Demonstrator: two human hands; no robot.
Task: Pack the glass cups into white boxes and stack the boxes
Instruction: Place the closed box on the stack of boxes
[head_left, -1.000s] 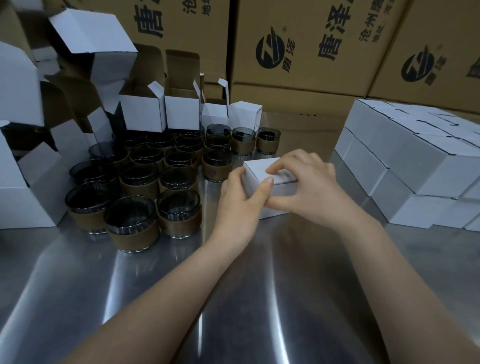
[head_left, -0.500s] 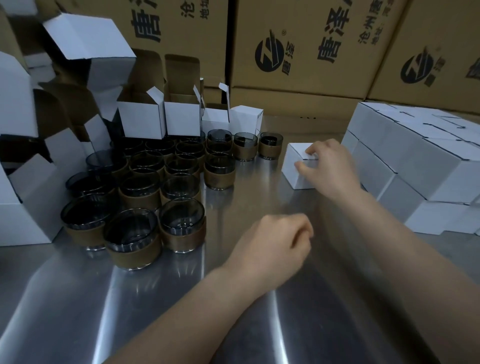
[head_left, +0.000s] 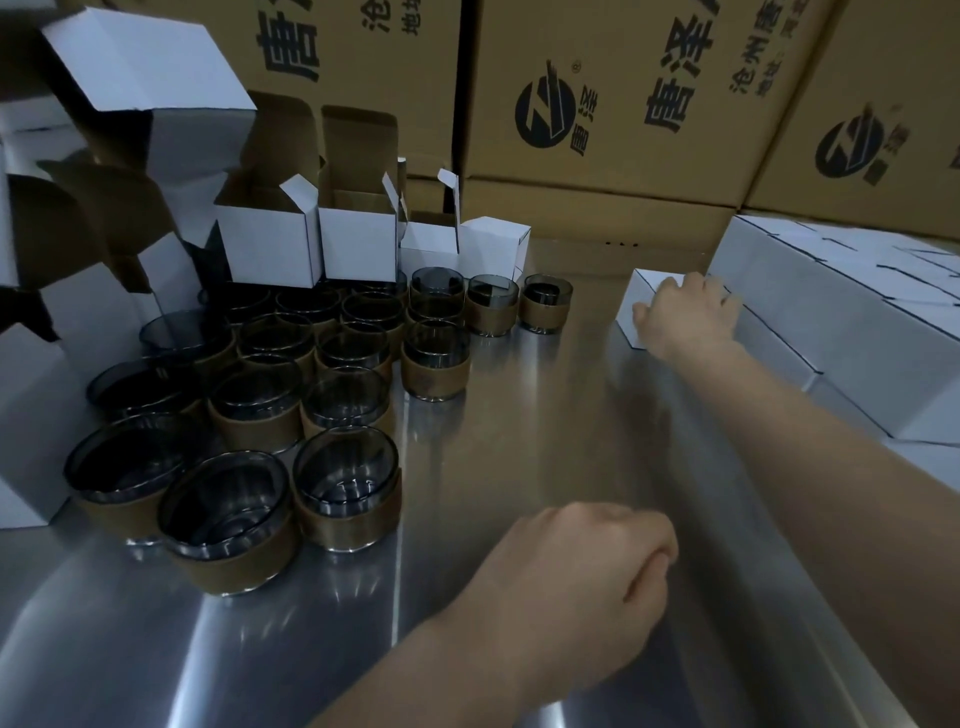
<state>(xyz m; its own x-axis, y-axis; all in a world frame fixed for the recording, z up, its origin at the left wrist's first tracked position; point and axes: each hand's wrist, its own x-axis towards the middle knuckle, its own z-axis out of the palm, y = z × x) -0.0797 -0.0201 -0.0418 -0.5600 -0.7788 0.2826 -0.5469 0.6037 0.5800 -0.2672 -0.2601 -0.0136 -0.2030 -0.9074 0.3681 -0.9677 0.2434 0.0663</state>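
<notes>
Several smoked glass cups (head_left: 343, 483) with brown bands stand clustered on the left of the steel table (head_left: 519, 467). A closed white box (head_left: 636, 301) sits on the table against the stack of closed white boxes (head_left: 857, 332) at the right. My right hand (head_left: 685, 317) grips this box from its near side, fingers curled over its top. My left hand (head_left: 576, 592) hovers low over the table in front of me, fingers curled into a loose fist with nothing in it. Open empty white boxes (head_left: 270, 249) stand behind the cups.
Large brown cartons (head_left: 623, 104) with black print form a wall at the back. More open white boxes (head_left: 31, 415) pile up along the left edge. Bare steel lies between the cups and the box stack.
My right hand has carried the closed box from the table's middle over to the stack at the right. My left hand let go of it, drew back toward me and curled.
</notes>
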